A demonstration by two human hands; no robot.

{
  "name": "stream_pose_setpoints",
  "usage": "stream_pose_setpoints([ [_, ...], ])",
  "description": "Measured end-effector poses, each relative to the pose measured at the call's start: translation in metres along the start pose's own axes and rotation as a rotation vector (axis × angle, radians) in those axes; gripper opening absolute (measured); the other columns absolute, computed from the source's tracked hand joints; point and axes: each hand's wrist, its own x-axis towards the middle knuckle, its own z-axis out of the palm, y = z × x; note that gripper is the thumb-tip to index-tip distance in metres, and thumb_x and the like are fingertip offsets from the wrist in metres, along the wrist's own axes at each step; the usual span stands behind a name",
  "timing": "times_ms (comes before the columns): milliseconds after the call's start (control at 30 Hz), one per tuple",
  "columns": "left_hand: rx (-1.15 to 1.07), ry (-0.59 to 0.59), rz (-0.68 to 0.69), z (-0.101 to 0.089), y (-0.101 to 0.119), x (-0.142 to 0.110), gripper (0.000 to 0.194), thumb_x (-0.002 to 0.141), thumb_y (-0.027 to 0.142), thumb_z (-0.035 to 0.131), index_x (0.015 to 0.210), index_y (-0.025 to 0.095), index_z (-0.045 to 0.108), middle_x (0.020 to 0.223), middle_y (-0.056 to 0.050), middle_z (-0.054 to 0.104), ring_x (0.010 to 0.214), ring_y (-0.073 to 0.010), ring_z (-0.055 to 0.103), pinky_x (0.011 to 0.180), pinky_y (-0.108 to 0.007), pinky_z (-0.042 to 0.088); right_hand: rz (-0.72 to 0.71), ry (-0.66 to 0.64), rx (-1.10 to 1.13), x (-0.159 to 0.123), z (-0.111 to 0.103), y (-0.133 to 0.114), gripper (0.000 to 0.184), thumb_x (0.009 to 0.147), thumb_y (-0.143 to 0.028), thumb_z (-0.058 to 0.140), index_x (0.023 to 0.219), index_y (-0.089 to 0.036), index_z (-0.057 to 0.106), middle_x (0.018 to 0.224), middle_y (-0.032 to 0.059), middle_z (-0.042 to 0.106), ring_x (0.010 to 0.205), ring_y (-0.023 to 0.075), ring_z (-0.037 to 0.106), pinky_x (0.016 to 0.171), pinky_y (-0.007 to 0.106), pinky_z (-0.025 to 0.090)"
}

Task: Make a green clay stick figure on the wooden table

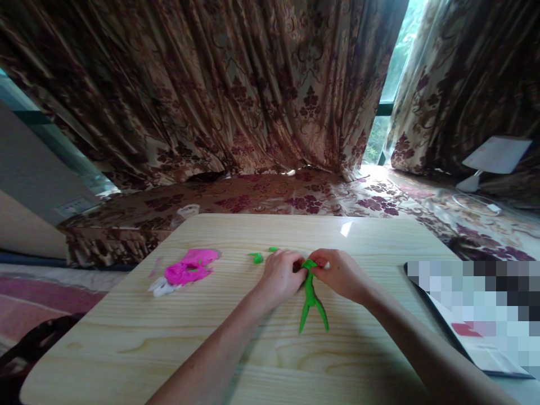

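A green clay figure (310, 292) with a slim body and two spread legs lies on the wooden table, its legs toward me. At its upper end my left hand (283, 273) pinches from the left side, fingertips against the clay. From the right, my right hand (337, 273) has thumb and fingers closed on the same end. The fingers partly cover that top part, so its exact shape is hard to make out. Just left of my left hand sit a small green clay lump (257, 258) with a thin tail and a short green piece (273, 248).
Crumpled pink wrapping (185, 269) with a white bag end (162, 287) lies on the table's left. A dark-edged tablet-like device (447, 320), its screen blurred, rests at the right. Behind the table (236, 230) are a patterned ledge, curtains and a white lamp (498, 154).
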Motion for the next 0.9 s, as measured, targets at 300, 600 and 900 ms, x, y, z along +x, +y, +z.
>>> stream_pose_setpoints([
  [300,0.07,0.021,-0.001,-0.004,0.001,0.0,0.012,0.07,0.031,0.058,0.075,0.023,0.064,0.075,-0.001,0.063,0.079,-0.0179,0.053,0.071,-0.029,0.036,0.02,0.057,0.007,-0.009,0.001,0.002,0.021,0.074,-0.019,0.052,0.09,-0.025,0.065,0.08,0.0007,0.069,0.075,0.0165,0.063,0.066,0.024,0.043],
  [600,0.102,-0.029,0.029,-0.009,0.001,-0.001,0.018,0.076,0.03,0.05,0.072,0.025,0.067,0.072,0.0,0.064,0.076,-0.0172,0.052,0.07,-0.029,0.035,0.016,0.076,-0.138,-0.012,-0.004,0.003,0.018,0.077,-0.022,0.052,0.086,-0.025,0.068,0.079,0.0011,0.068,0.075,0.0162,0.061,0.066,0.023,0.04],
  [900,0.144,-0.012,0.008,-0.008,0.001,-0.001,0.018,0.075,0.027,0.051,0.069,0.025,0.068,0.07,-0.001,0.065,0.074,-0.0174,0.054,0.072,-0.03,0.035,0.0,0.029,-0.223,-0.013,-0.005,-0.002,0.018,0.08,-0.024,0.051,0.074,-0.024,0.069,0.072,0.0011,0.067,0.07,0.0151,0.059,0.063,0.023,0.036],
])
